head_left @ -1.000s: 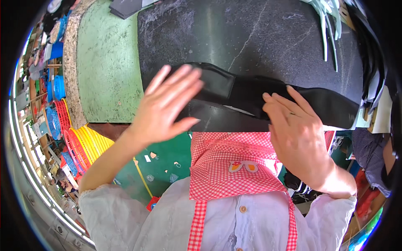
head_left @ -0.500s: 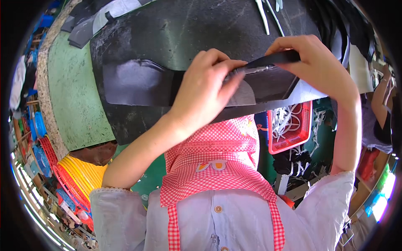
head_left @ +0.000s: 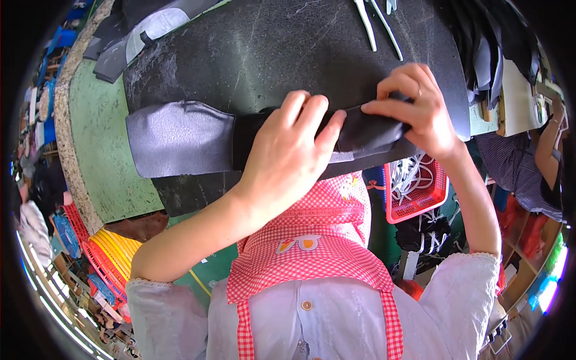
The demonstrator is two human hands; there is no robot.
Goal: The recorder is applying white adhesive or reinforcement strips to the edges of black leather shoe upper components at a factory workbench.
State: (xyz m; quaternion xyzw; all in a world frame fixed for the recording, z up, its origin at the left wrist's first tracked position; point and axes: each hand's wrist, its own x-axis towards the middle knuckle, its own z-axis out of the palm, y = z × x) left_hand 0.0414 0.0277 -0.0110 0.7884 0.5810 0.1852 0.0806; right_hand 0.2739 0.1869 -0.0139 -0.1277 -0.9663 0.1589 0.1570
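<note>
Black leather-like strip (head_left: 180,139): left end now past the black mat's (head_left: 258,66) edge, onto green bench (head_left: 99,144); inside it 0.5 s ago. Left hand (head_left: 282,150) at mid-strip, grip closure cannot be told. Right hand (head_left: 425,111) pinching folded right part, lower than before.

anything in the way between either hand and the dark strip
Nothing visible: the left hand rests on the dark strip's middle, and the right hand grips it near its right end. The thin pale strips lie farther up the black board, apart from both hands.
</note>
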